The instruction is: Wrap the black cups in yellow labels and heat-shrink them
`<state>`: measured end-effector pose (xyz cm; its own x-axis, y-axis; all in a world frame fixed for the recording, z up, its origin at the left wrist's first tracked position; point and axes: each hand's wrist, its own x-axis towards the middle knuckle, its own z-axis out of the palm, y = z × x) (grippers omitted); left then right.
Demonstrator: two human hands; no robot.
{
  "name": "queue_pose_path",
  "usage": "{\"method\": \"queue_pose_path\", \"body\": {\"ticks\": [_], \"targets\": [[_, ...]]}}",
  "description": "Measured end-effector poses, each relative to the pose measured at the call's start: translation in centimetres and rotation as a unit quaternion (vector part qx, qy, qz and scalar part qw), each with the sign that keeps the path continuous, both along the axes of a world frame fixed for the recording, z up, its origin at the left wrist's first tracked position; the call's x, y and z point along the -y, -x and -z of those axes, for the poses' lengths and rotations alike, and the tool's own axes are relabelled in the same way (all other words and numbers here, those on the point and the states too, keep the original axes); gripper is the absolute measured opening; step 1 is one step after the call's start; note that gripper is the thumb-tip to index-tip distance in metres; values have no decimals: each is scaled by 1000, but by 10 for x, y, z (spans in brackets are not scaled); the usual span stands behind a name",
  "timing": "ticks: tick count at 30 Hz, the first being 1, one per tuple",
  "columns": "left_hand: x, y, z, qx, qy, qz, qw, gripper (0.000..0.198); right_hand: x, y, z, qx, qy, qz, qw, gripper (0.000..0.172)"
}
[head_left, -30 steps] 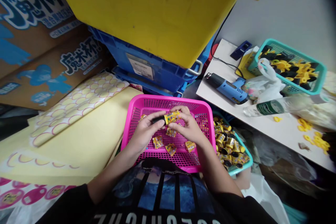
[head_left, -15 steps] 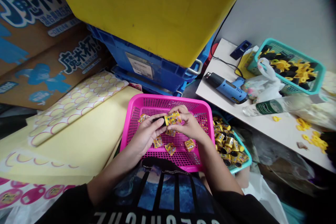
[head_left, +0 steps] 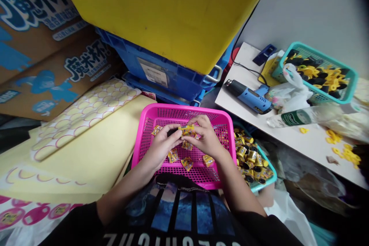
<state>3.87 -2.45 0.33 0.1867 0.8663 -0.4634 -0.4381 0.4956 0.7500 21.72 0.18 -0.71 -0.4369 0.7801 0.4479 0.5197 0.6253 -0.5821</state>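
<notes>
Over a pink mesh basket (head_left: 221, 123) on my lap, my left hand (head_left: 160, 148) and my right hand (head_left: 206, 138) meet on one small piece (head_left: 186, 130) with a black body and a yellow printed label. The left fingers pinch its black end; the right fingers press on the yellow wrap. Several small yellow-wrapped pieces (head_left: 187, 162) lie loose on the basket floor under my hands. Another one (head_left: 156, 130) rests near the basket's far left corner.
A teal basket (head_left: 266, 182) of several yellow-and-black pieces sits just right of the pink one. On the white board at right lie a blue heat gun (head_left: 249, 96), a plastic bottle (head_left: 302, 115) and another teal basket (head_left: 350, 84). Sticker sheets (head_left: 83, 113) and crates (head_left: 161, 69) fill the left and back.
My hands have sunk slightly toward the basket and the right fingers have closed further over the yellow label. Everything else is still.
</notes>
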Motion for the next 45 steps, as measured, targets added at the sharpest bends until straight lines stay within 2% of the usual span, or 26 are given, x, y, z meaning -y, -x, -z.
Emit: {"method": "queue_pose_path", "body": {"ticks": [4, 8, 12, 15, 19, 21, 23, 27, 30, 33, 37, 41, 45], "targets": [[0, 1, 6, -49, -24, 31, 998, 32, 2, -2, -6, 16, 45, -16, 999, 14], [1, 1, 8, -85, -72, 28, 993, 30, 4, -4, -13, 42, 84, -29, 995, 18], [2, 4, 3, -127, -122, 16, 984, 24, 11, -6, -26, 87, 80, -39, 992, 7], [2, 7, -2, -145, -174, 2, 974, 22, 21, -10, -34, 9, 109, -58, 992, 14], [6, 8, -6, -159, -257, 5, 953, 22, 31, -12, -36, -185, 175, 25, 967, 9], [8, 7, -6, -184, -298, 16, 936, 22, 33, -11, -37, -204, 200, 43, 957, 20], [10, 7, -5, -214, -345, 28, 913, 24, 31, -9, -39, -166, 216, 32, 962, 29], [10, 8, 0, -253, -458, 40, 851, 32, 29, -4, -45, -91, 185, 43, 978, 17], [10, 9, 3, -262, -500, 36, 825, 36, 32, 2, -44, -88, 128, 67, 986, 11], [9, 11, 2, -273, -518, 39, 810, 37, 37, 9, -39, -115, 101, 84, 985, 10], [7, 12, -3, -280, -534, 56, 796, 35, 42, 12, -33, -153, 109, 103, 977, 6], [5, 11, -6, -281, -532, 61, 796, 34, 41, 11, -33, -161, 124, 104, 974, 8], [5, 10, -5, -280, -520, 60, 805, 33, 39, 11, -35, -150, 98, 94, 979, 15]]}}
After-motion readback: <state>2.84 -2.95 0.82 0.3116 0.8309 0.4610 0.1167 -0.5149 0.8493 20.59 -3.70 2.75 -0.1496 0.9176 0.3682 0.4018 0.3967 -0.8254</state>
